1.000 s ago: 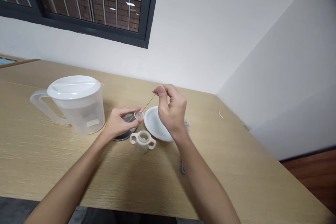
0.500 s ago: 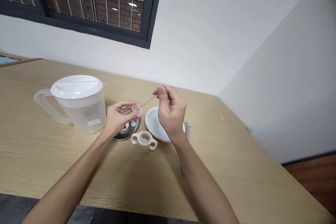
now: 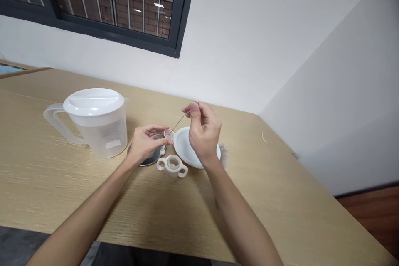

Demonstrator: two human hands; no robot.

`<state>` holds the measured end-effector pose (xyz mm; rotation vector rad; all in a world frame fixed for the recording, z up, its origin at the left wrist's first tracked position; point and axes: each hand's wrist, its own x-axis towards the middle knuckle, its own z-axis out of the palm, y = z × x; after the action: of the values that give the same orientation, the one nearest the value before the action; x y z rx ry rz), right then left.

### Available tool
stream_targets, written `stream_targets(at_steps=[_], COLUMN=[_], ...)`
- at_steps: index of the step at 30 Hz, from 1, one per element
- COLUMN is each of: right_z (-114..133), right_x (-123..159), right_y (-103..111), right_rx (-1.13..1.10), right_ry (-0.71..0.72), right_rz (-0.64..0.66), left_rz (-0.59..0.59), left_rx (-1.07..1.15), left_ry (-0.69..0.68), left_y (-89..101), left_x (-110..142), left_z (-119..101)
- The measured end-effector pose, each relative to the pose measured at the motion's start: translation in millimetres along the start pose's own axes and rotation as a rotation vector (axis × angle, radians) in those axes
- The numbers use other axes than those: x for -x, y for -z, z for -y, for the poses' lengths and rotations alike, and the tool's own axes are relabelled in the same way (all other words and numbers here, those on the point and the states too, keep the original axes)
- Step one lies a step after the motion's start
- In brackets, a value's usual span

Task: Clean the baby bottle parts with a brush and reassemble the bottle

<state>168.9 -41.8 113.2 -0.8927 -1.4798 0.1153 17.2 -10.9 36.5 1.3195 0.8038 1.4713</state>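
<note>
My left hand (image 3: pixel 144 143) is closed on a small round translucent cap (image 3: pixel 169 134), holding it by its rim between thumb and fingers above the table. Pinched in my right hand (image 3: pixel 205 133) is a thin wire-like rod (image 3: pixel 178 122). The rod slants down to the left, and its lower end reaches the cap; whether it passes through, I cannot tell. Beneath my left hand lies a round dark metal tray (image 3: pixel 151 161), partly hidden, with a small white piece (image 3: pixel 162 150) on it. A cream two-handled cup (image 3: pixel 172 171) stands upright and uncovered just in front.
A white plate (image 3: pixel 181 146) sits behind my right hand, beside a fuzzy grey item (image 3: pixel 223 156). At the left stands a translucent lidded pitcher (image 3: pixel 102 131). A thin pale strip (image 3: pixel 264 137) lies at the right on the wooden table (image 3: pixel 280 199). A wall and barred window rise behind.
My left hand has moved slightly right and down with the cap, bringing it closer to my right hand. The rod now slants more steeply. My right hand is almost still.
</note>
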Motion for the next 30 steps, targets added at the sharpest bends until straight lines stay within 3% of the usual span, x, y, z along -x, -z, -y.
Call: stream_targets(at_steps=[7,17,30], right_z=[-9.0,-6.0,-11.8], right_x=[-2.9,-0.4,2.6], right_y=[-0.6,-5.9,-9.2], right_rx=[-0.059,-0.123,-0.09], right_ry=[-0.055,-0.019,-0.066], right_rz=[0.002,0.007,0.05], left_rz=[-0.016,-0.009,-0.007], left_rx=[0.013,0.007,0.02], left_ry=[0.005,0.003,0.001], left_y=[-0.1,-0.9,-1.0], left_x=[-0.5,0.3,-0.9], left_z=[-1.1,0.1,-0.9])
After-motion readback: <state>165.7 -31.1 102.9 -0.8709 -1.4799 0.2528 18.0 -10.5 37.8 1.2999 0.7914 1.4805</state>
